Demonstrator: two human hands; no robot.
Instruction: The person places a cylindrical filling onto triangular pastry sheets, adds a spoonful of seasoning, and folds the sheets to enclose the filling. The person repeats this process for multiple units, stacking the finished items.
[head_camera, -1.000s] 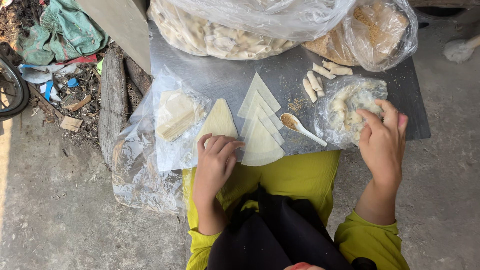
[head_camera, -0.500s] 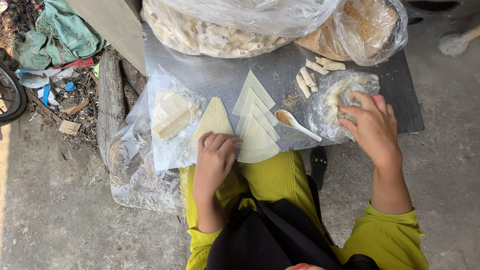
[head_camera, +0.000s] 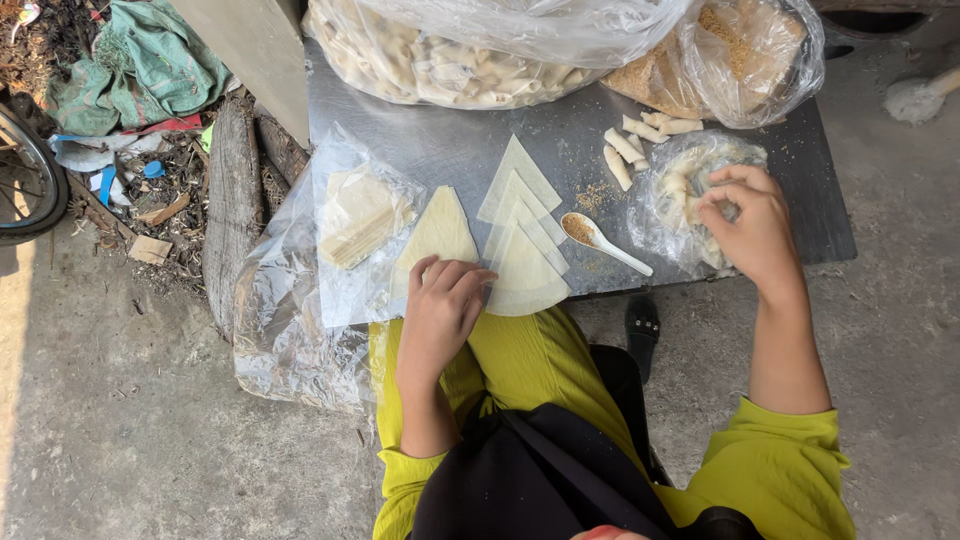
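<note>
Triangular pastry wrapper (head_camera: 438, 232) flat on the near edge of the grey metal tabletop (head_camera: 450, 140), pinned at its lower corner under the left hand (head_camera: 443, 308), fingers curled and pressed together on the sheet. Just beside it to the right, a fanned row of more triangular wrappers (head_camera: 522, 238), overlapping one another. Right hand (head_camera: 752, 228) resting on a small clear bag of pale filling pieces (head_camera: 690, 185), fingertips drawn together inside the bag's mouth; impossible to tell whether a piece is pinched. Between wrappers and bag, a white spoon (head_camera: 605, 240) with brown crumbs in its bowl, lying on the table. Beyond the spoon, a few finished white rolls (head_camera: 640, 140). Left of the wrapper, a stack of wrappers in clear plastic (head_camera: 358, 215). At the far edge, a large plastic bag of rolls (head_camera: 460, 60) and a bag of brown crumbs (head_camera: 740, 60).
</note>
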